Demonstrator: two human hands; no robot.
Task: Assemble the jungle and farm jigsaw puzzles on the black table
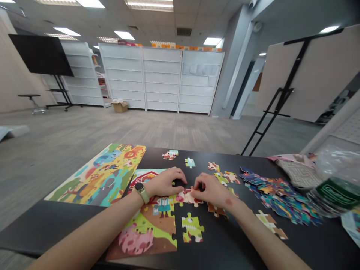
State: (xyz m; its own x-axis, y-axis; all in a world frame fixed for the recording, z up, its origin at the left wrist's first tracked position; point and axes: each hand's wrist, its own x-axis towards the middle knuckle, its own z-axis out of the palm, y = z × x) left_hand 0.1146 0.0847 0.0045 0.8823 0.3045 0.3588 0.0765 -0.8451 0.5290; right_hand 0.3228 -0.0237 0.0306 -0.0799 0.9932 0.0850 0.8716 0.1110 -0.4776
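Note:
A partly joined farm jigsaw puzzle (161, 240) with a pink pig and a red barn lies on the black table. My left hand (165, 182), a watch on its wrist, rests on the upper part of the puzzle; its thumb and bent fingers are apart, with nothing visible in them. My right hand (213, 189) pinches a pink and tan puzzle piece (194, 200) between thumb and forefinger at the puzzle's right edge. My fingers partly cover this piece. Just below lies a loose green puzzle piece (192, 227).
Loose pieces lie beyond my hands, including a pale one (189, 162), and by my right forearm (271, 224). A finished animal puzzle (104, 174) is at left. At right are a pile of dark colourful pieces (284, 198) and a green-labelled plastic bottle (334, 195).

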